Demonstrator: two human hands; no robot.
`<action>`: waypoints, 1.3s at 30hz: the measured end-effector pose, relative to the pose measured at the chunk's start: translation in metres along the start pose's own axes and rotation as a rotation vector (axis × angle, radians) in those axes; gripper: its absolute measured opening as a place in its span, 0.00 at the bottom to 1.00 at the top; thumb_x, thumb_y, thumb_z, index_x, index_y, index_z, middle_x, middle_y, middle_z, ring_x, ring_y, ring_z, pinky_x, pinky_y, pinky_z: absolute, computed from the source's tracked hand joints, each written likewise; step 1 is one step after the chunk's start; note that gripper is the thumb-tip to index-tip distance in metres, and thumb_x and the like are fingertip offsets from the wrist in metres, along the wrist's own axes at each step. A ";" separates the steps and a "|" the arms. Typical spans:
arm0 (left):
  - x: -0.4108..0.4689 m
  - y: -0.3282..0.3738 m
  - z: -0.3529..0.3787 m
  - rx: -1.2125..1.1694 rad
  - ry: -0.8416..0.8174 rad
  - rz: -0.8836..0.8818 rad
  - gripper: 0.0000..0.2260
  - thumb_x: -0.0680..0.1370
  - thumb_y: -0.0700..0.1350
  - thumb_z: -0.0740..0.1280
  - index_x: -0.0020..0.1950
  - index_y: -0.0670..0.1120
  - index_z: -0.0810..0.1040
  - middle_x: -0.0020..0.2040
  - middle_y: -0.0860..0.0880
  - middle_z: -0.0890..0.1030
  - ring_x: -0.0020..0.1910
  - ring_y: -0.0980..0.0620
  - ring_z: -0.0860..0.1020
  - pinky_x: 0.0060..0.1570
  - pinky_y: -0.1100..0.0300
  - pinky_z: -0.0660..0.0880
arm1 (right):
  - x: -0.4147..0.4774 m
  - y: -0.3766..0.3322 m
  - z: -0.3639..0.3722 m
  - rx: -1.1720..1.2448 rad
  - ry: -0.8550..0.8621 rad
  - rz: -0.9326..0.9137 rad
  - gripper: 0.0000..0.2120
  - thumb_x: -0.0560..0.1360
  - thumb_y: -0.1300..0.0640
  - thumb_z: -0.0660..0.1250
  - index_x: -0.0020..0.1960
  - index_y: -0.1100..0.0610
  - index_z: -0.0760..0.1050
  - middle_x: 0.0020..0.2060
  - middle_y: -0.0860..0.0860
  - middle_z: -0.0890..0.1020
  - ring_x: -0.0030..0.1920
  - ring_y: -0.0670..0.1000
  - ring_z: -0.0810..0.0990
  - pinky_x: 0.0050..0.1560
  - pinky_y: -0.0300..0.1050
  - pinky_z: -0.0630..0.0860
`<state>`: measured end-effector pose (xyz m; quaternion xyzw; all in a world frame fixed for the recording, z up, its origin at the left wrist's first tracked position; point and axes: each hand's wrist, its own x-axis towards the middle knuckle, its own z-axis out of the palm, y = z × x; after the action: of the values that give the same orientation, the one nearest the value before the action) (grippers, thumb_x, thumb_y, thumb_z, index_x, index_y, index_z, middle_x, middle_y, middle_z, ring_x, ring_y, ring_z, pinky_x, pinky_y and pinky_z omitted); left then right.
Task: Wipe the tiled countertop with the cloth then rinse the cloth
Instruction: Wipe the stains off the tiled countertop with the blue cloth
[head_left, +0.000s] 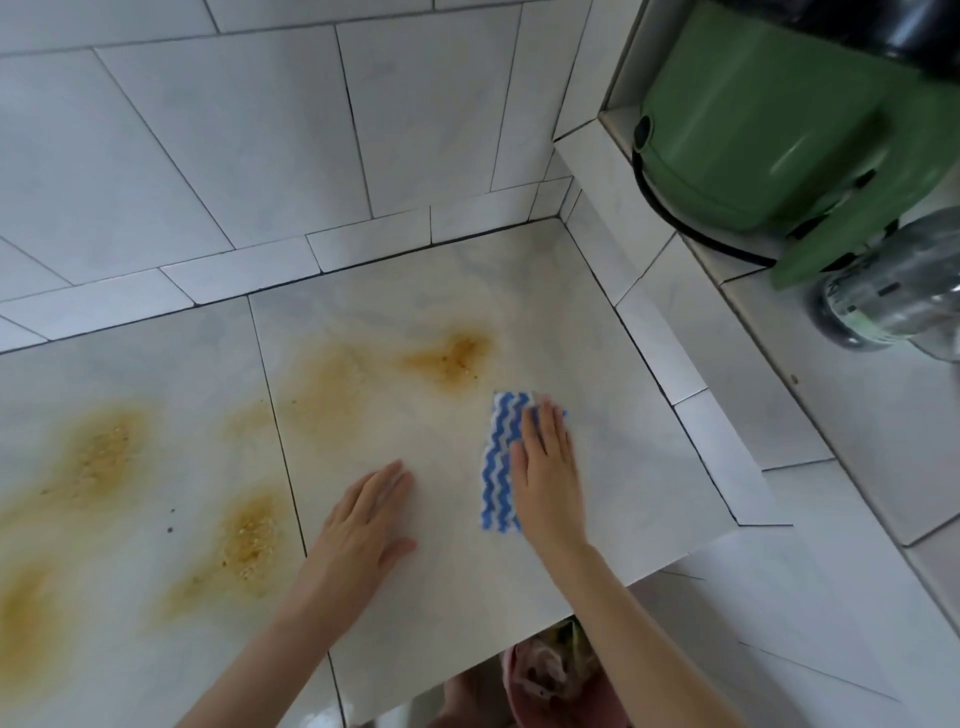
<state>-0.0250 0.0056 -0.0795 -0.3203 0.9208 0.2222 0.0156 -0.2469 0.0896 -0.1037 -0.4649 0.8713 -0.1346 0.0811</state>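
Note:
A folded cloth (497, 467) with blue and white zigzag stripes lies flat on the pale tiled countertop (597, 332). My right hand (548, 473) presses down on the cloth's right half with straight fingers. To its left, my left hand (366, 525) rests flat on the bare tile, palm down, touching nothing else. Several yellow-brown stains with crumbs mark the counter: one (452, 358) just beyond the cloth, others (249, 535) further left.
White tiled walls close the counter at the back and right, with a raised tiled ledge (701, 364) on the right. On the ledge stand a green appliance (779, 130) and a clear plastic bottle (893, 291). The counter's front edge runs below my forearms.

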 end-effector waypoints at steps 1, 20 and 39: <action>0.000 -0.001 0.003 0.013 -0.013 -0.005 0.30 0.75 0.60 0.51 0.73 0.46 0.62 0.72 0.49 0.64 0.68 0.49 0.62 0.64 0.50 0.69 | 0.001 -0.010 0.002 0.035 -0.023 0.064 0.26 0.81 0.51 0.44 0.74 0.63 0.60 0.74 0.58 0.60 0.75 0.57 0.58 0.74 0.45 0.49; 0.004 0.008 0.003 0.044 -0.021 -0.001 0.34 0.77 0.64 0.42 0.70 0.43 0.66 0.70 0.45 0.67 0.66 0.45 0.63 0.58 0.46 0.71 | -0.061 0.145 -0.046 -0.201 -0.007 0.211 0.29 0.81 0.50 0.31 0.76 0.60 0.52 0.76 0.56 0.55 0.76 0.53 0.51 0.75 0.47 0.46; 0.004 0.009 -0.002 0.038 -0.016 0.002 0.30 0.75 0.62 0.53 0.70 0.43 0.67 0.69 0.45 0.68 0.64 0.44 0.65 0.58 0.45 0.73 | -0.100 0.003 -0.007 -0.102 -0.095 -0.069 0.24 0.82 0.49 0.42 0.77 0.52 0.55 0.75 0.50 0.59 0.75 0.52 0.57 0.71 0.50 0.56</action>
<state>-0.0332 0.0086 -0.0743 -0.3173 0.9250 0.2071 0.0289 -0.1955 0.1753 -0.0966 -0.5038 0.8558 -0.0706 0.0937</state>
